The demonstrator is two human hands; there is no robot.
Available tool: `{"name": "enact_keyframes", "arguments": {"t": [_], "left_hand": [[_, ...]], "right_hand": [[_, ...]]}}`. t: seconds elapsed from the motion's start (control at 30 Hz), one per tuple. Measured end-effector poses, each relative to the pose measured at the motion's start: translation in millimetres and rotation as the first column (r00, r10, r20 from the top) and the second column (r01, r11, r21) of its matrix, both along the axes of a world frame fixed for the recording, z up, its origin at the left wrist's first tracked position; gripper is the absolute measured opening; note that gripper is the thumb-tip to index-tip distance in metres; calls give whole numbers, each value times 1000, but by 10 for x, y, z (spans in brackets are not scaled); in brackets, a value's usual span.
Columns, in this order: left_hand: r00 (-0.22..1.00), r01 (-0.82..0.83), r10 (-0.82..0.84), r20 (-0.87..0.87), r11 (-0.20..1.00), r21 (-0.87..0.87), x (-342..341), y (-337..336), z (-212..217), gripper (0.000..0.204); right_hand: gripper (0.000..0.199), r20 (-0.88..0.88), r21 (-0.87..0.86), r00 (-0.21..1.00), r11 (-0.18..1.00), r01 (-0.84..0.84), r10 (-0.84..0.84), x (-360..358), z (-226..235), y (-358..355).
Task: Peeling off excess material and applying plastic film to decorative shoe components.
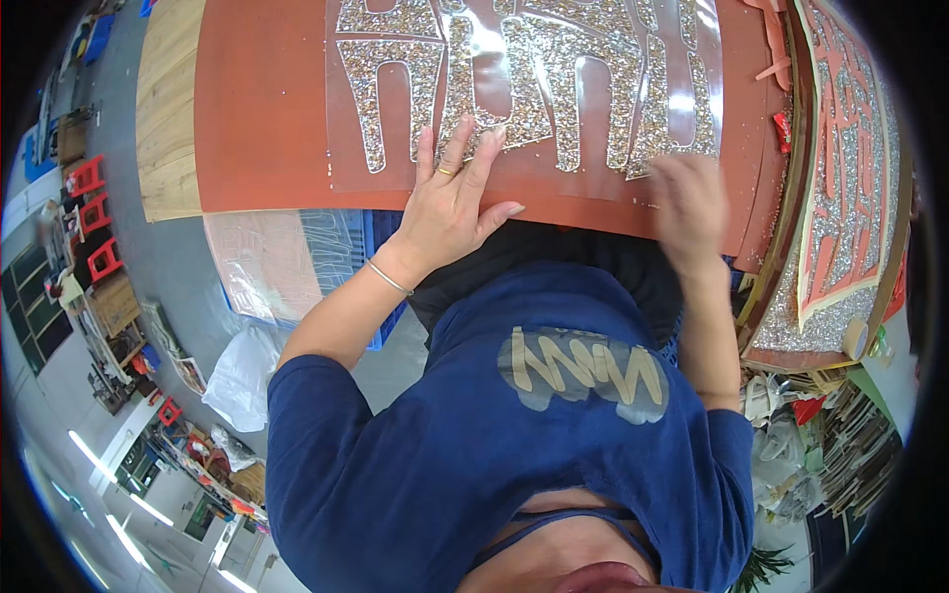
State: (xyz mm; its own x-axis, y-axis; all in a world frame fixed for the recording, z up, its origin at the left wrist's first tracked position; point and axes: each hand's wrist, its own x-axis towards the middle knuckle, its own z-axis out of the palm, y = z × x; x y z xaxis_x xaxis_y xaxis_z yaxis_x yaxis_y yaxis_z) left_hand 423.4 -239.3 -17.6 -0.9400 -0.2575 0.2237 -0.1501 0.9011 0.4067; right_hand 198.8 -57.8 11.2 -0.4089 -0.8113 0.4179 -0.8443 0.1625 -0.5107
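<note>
Ref. pt: red mat (262, 119), in front of you. Far L of mat: red stools (89, 176), stacked w/ other stock. Mat's L edge: wood top (166, 109), prob. its support. Below mat's near L corner: white plastic bag (242, 371), contents n/a (can't see in); pale sheets (262, 262) resting by blue crate (388, 321), mostly under mat, contents hidden. On mat, centre to R: clear sheet (348, 128) w/ glittery cut-out pieces (593, 40), prob. laid flat so pcs stay put. Your left hand (455, 188): palm down, fingers spread, nothing gripped, tips on sheet's near edge, prob. steadying it. Your right hand (689, 203): over mat's near R part, blurred; can't tell if wide, narrow or holding anything. R of mat: wood-rimmed tray (776, 262) w/ loose silver bits (776, 321), cream-edged panel (840, 295) atop; rim prob. keeps bits in. Tape roll (855, 338) at tray's near end.
</note>
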Motion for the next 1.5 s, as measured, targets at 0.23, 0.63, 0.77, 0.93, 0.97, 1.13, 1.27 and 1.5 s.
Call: {"name": "enact_keyframes", "arguments": {"t": [0.23,0.63,0.77,0.93,0.97,1.13,1.27,1.5], "left_hand": [[997,-80,80,1,997,-5,52,20,-1,85],[985,94,-75,153,988,-121,-329,120,71,86],[991,13,2,135,994,-110,-334,51,86,87],[983,117,-99,158,987,-110,-289,116,78,86],[983,105,-86,161,988,-114,-248,107,90,86],[993,20,-15,116,999,-40,71,95,119,79],[969,-245,245,-43,970,16,442,74,57,79],[835,-535,542,-98,840,89,726,-21,-43,81]], "right_hand": [[25,-124,46,959,967,-250,253,307,-262,-730],[20,-135,11,936,944,329,-325,-164,69,422],[19,-170,287,719,664,690,-674,-537,162,1666],[19,-146,568,660,484,666,-737,-632,-31,2545],[19,-141,568,669,494,658,-730,-648,-45,2616],[17,-398,413,681,543,731,-615,-666,26,2289],[15,-61,123,925,917,380,-375,-337,138,928],[19,98,-188,843,841,-507,530,1052,-103,-1315]]}}
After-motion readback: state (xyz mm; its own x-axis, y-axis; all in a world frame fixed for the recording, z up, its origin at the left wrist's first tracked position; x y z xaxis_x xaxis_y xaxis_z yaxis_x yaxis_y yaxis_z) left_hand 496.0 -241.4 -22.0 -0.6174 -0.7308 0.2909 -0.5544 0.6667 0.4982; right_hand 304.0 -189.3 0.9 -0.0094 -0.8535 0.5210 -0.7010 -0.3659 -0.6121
